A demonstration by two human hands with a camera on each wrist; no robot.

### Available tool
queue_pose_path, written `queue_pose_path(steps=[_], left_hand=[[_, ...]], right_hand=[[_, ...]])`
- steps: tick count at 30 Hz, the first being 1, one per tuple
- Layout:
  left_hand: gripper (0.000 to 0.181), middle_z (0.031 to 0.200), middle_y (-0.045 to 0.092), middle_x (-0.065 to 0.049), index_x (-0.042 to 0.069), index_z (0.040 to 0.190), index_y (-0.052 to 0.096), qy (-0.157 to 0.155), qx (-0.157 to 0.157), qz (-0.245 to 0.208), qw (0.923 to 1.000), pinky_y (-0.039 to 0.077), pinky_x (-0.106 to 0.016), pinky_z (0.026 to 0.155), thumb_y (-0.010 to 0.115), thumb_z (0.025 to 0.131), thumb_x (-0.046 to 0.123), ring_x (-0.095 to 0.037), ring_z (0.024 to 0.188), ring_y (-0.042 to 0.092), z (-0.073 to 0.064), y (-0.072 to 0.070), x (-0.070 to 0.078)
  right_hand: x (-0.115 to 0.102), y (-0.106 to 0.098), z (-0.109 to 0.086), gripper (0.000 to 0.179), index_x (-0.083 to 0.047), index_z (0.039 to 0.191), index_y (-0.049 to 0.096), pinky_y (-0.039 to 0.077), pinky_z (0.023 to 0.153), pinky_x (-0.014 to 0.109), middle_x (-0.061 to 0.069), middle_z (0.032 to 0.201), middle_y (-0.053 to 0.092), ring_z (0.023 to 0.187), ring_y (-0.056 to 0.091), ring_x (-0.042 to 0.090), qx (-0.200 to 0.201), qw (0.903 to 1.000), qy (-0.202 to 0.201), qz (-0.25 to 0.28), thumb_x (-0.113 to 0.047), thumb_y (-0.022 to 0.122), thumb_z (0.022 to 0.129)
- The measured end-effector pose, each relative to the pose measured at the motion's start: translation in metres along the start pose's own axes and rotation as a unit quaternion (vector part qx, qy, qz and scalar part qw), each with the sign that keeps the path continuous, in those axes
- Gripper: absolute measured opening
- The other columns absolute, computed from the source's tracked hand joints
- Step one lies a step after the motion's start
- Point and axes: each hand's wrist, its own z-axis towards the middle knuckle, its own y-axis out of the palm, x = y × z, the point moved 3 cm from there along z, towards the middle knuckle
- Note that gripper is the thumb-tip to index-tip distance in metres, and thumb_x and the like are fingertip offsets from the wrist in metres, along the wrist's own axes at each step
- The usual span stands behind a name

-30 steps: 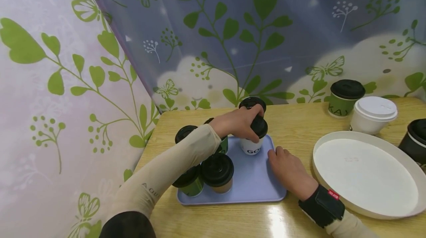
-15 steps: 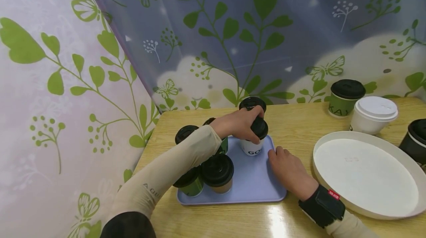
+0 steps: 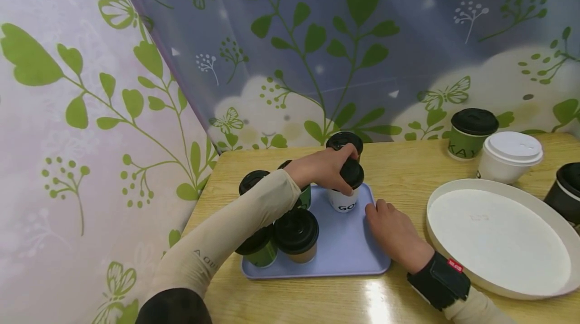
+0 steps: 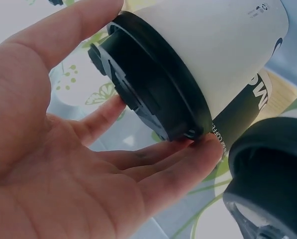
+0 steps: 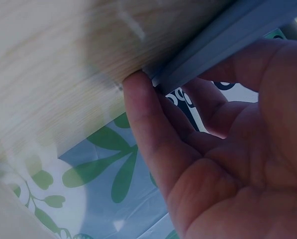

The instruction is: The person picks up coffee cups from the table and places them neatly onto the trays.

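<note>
A white paper cup (image 3: 343, 201) with a black lid stands at the back right of a lavender tray (image 3: 344, 251). My left hand (image 3: 322, 168) holds it from above by the lid. In the left wrist view, the thumb and fingers lie around the black lid (image 4: 155, 82). My right hand (image 3: 393, 231) grips the tray's right rim, and the right wrist view shows its fingers at the blue-grey edge (image 5: 208, 52). Also on the tray are a brown cup (image 3: 296, 236), a green cup (image 3: 260, 253) and another green cup (image 3: 305, 197), all black-lidded. My left forearm partly hides the cups on the left.
A dark-lidded cup (image 3: 344, 140) stands just behind the held one. To the right lies a round cream tray (image 3: 498, 238). Around it stand a green cup (image 3: 468, 135), a white-lidded cup (image 3: 507, 158) and a black cup (image 3: 564, 193). A patterned curtain (image 3: 290, 52) backs the table.
</note>
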Motion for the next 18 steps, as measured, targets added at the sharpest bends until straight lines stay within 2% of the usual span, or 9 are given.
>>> queue_pose_path(steps=[6, 11, 13, 18], left_hand=[[0.077, 0.143, 0.055, -0.01, 0.02, 0.153, 0.039, -0.011, -0.006, 0.03, 0.9995, 0.049, -0.037, 0.096, 0.08, 0.09, 0.041, -0.023, 0.124, 0.058, 0.001, -0.007, 0.004], [0.073, 0.146, 0.054, -0.008, 0.018, 0.153, 0.041, -0.017, -0.014, 0.04, 0.999, 0.049, -0.037, 0.096, 0.074, 0.094, 0.046, -0.022, 0.125, 0.057, 0.005, -0.021, 0.009], [0.072, 0.145, 0.054, -0.008, 0.017, 0.153, 0.041, -0.02, -0.008, 0.041, 0.9989, 0.049, -0.038, 0.094, 0.072, 0.096, 0.046, -0.022, 0.123, 0.058, 0.008, -0.03, 0.009], [0.074, 0.154, 0.046, -0.01, 0.014, 0.156, 0.036, -0.049, 0.02, 0.058, 0.997, 0.047, -0.042, 0.101, 0.067, 0.098, 0.049, -0.028, 0.137, 0.048, 0.024, -0.049, 0.005]], right_hand=[[0.001, 0.001, -0.001, 0.017, 0.003, 0.088, 0.054, 0.046, 0.046, 0.038, 0.014, 0.076, 0.046, 0.06, 0.048, 0.024, 0.019, 0.9998, -0.003, -0.003, 0.003, 0.07, 0.092], [0.001, 0.002, -0.002, 0.018, 0.002, 0.084, 0.052, 0.046, 0.045, 0.041, 0.014, 0.074, 0.045, 0.06, 0.05, 0.027, 0.045, 0.999, 0.001, 0.007, 0.007, 0.068, 0.09], [0.001, 0.002, -0.002, 0.019, 0.001, 0.083, 0.051, 0.046, 0.045, 0.042, 0.015, 0.074, 0.045, 0.06, 0.05, 0.028, 0.054, 0.9985, 0.001, 0.011, 0.008, 0.067, 0.089], [0.0, 0.003, -0.002, 0.019, 0.002, 0.083, 0.051, 0.046, 0.046, 0.043, 0.015, 0.074, 0.046, 0.06, 0.05, 0.028, 0.056, 0.9983, 0.001, 0.013, 0.009, 0.067, 0.088]])
